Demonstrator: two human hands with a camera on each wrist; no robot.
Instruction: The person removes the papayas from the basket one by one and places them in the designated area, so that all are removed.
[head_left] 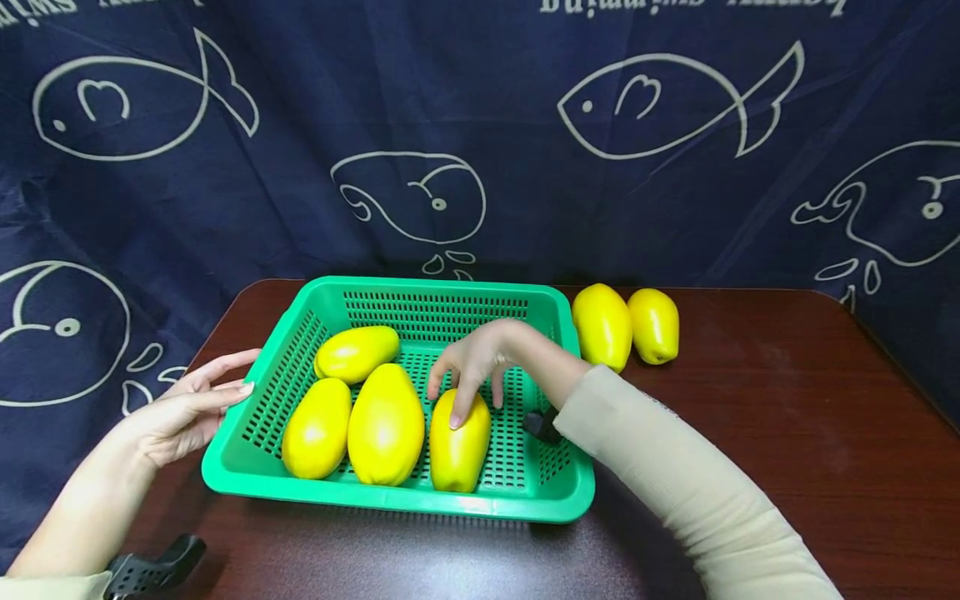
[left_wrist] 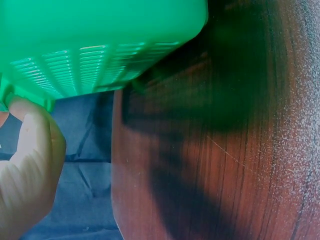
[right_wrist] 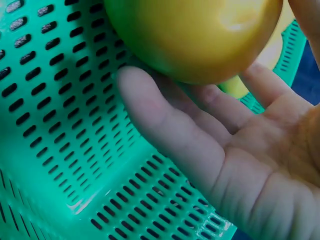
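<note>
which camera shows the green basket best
The head view: it shows the green basket almost whole, from above. The left wrist view catches only part of its outside; the right wrist view shows slotted inner surfaces close up, partly behind the right hand.

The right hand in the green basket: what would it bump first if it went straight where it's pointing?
The rightmost yellow fruit in the basket. The right hand points down at it and seems to touch it, though depth is unclear.

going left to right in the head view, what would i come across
left hand, front-row left fruit, front-row middle fruit, front-row right fruit, larger fruit outside the green basket, smaller fruit outside it
</note>
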